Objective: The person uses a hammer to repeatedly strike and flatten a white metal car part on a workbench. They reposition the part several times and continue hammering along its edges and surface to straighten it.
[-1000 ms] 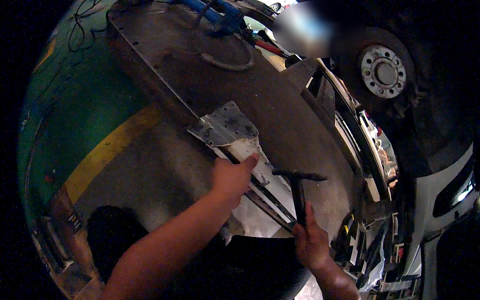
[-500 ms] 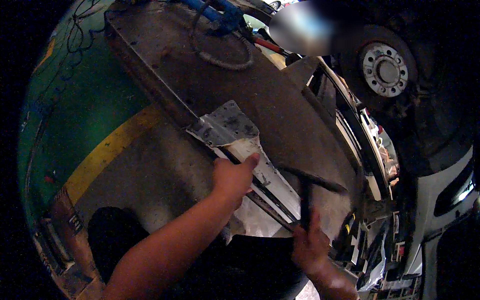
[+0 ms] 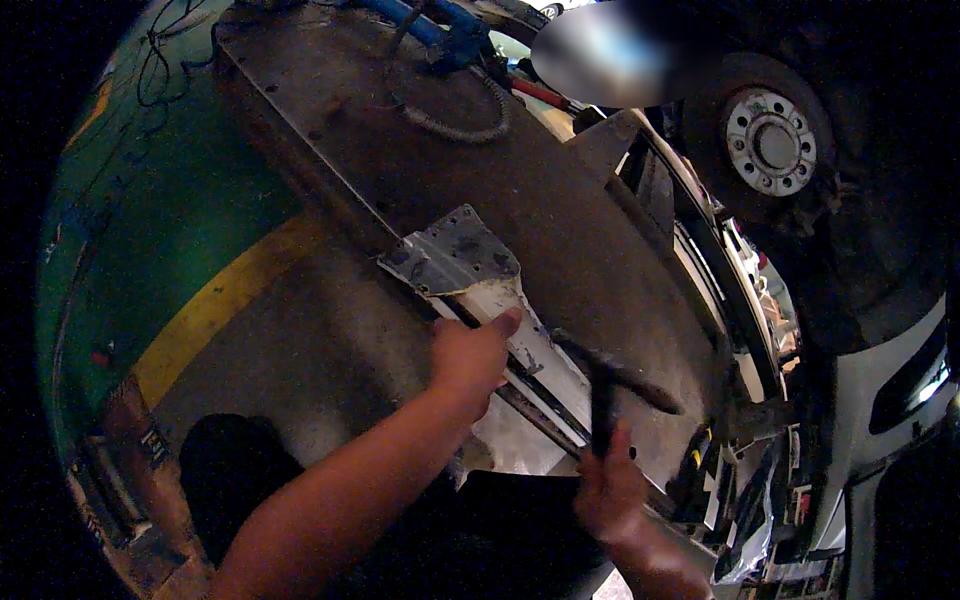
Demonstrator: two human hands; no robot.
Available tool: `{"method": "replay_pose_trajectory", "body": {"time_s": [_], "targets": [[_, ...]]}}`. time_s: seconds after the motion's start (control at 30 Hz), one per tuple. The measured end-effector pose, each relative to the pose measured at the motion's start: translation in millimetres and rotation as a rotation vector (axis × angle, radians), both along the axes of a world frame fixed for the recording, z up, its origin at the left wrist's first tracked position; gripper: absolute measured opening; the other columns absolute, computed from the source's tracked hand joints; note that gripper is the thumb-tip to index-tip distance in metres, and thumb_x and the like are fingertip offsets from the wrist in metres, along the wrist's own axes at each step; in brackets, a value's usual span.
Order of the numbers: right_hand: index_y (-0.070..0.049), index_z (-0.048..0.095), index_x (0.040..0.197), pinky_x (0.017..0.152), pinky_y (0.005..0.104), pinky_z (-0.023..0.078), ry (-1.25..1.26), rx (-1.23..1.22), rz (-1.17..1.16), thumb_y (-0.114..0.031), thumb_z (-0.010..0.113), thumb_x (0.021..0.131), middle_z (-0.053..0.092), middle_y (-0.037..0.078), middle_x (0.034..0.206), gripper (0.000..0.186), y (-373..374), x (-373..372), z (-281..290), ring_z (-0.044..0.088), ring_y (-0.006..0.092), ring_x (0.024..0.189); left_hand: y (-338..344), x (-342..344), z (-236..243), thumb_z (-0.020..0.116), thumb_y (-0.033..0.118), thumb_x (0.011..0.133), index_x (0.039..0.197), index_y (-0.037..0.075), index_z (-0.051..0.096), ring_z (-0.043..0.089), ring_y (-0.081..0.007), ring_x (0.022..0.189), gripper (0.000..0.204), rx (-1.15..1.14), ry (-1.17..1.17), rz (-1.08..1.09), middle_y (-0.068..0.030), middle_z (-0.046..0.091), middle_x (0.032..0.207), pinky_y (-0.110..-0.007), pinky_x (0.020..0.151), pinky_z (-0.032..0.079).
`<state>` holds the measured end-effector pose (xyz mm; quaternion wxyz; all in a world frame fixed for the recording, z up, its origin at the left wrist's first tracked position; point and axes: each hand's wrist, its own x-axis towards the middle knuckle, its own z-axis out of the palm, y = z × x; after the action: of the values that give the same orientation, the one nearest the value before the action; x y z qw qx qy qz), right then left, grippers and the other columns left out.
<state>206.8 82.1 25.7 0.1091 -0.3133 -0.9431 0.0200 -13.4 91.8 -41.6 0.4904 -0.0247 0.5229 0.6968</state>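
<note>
The metal part (image 3: pixel 548 362) lies at the edge of the worktop (image 3: pixel 570 230), slanting from upper left to lower right. Its upper end is a grey plate (image 3: pixel 462 252) with small holes; its body is white with worn grey patches and dark lengthwise slots along the left side.

The left hand (image 3: pixel 468 362) grips the body below the plate, thumb on the upper face; the other fingers are mostly hidden. The right hand (image 3: pixel 610 490) is closed around the handle of a dark hammer (image 3: pixel 602 408). The hammer head is blurred and located beside the part's right edge; contact cannot be determined.

At the far end of the worktop are a blue fixture (image 3: pixel 455 48) and a looped ribbed cable (image 3: pixel 465 136). To the right is a wheel hub (image 3: pixel 772 145). A yellow stripe (image 3: pixel 215 305) crosses the floor at left.
</note>
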Motion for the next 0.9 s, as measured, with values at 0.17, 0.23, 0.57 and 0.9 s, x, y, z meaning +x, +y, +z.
{"method": "replay_pose_trajectory", "body": {"time_s": [0.17, 0.23, 0.57, 0.9], "targets": [[0.005, 0.026, 0.147, 0.062, 0.0481, 0.05, -0.233, -0.105, -0.164, -0.005, 0.054, 0.09, 0.06, 0.024, 0.083, 0.064, 5, -12, 1, 0.062, 0.043, 0.072, 3, 2, -3, 0.073, 0.027, 0.086, 0.115, 0.0, 0.052, 0.066, -0.0276, 0.083, 0.045, 0.032, -0.03, 0.031, -0.0135, 0.065, 0.103, -0.04, 0.064, 0.055], [0.005, 0.026, 0.147, 0.064, 0.047, 0.051, -0.206, -0.123, -0.124, -0.004, 0.053, 0.09, 0.062, 0.025, 0.089, 0.064, 2, -20, 9, 0.062, 0.0437, 0.075, -2, 3, 1, 0.07, 0.028, 0.088, 0.113, 0.004, 0.058, 0.067, -0.0268, 0.08, 0.037, 0.005, -0.022, 0.028, -0.0098, 0.068, 0.099, -0.041, 0.063, 0.055], [0.008, 0.032, 0.143, 0.069, 0.0452, 0.053, -0.261, -0.1, -0.181, -0.001, 0.054, 0.088, 0.063, 0.028, 0.094, 0.06, 8, -11, -7, 0.064, 0.0422, 0.078, 7, 1, -15, 0.078, 0.025, 0.081, 0.121, -0.008, 0.034, 0.065, -0.0297, 0.088, 0.068, 0.09, -0.052, 0.044, -0.0232, 0.059, 0.109, -0.038, 0.061, 0.055], [0.004, 0.027, 0.144, 0.074, 0.0488, 0.053, -0.222, -0.071, -0.141, -0.007, 0.049, 0.093, 0.06, 0.028, 0.104, 0.057, 6, 15, -34, 0.062, 0.0442, 0.089, 5, 7, 2, 0.076, 0.026, 0.084, 0.119, 0.003, 0.041, 0.067, -0.0315, 0.084, 0.055, -0.054, -0.032, 0.078, -0.0177, 0.063, 0.108, -0.044, 0.062, 0.057]]}}
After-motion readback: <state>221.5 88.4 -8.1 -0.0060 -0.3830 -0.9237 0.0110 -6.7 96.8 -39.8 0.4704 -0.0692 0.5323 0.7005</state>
